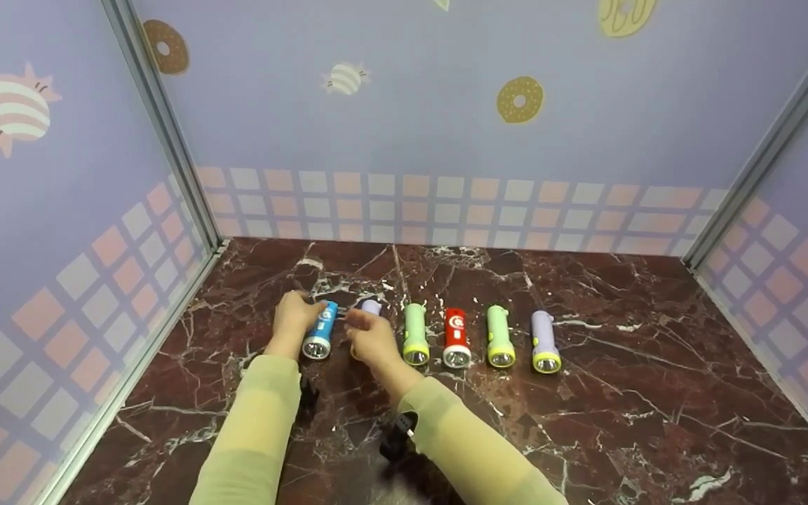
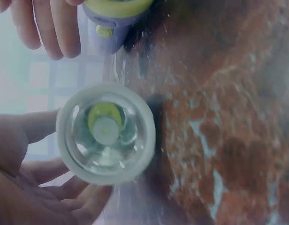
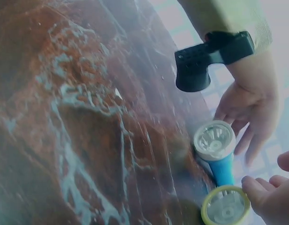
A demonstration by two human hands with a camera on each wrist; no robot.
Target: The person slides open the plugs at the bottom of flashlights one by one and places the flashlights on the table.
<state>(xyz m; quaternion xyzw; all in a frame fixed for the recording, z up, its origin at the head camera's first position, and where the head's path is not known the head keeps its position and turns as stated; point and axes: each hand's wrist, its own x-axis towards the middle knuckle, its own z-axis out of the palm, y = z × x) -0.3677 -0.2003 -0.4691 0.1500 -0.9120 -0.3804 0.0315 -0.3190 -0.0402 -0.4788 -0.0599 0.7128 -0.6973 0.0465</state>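
Dark marbled worktop [image 1: 621,435] before you. Your left hand [image 1: 293,320] at blue flashlight [image 1: 323,328]; cannot tell whether pinching. Your right hand [image 1: 376,341], fingers loosely straight, beside purple flashlight [image 1: 372,307]. Both flashlights on worktop, blue leftmost.

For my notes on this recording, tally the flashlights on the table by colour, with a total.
Blue flashlight: 1
Purple flashlights: 2 (one partly hidden behind the right hand)
Green flashlights: 2
Red flashlight: 1
Total: 6
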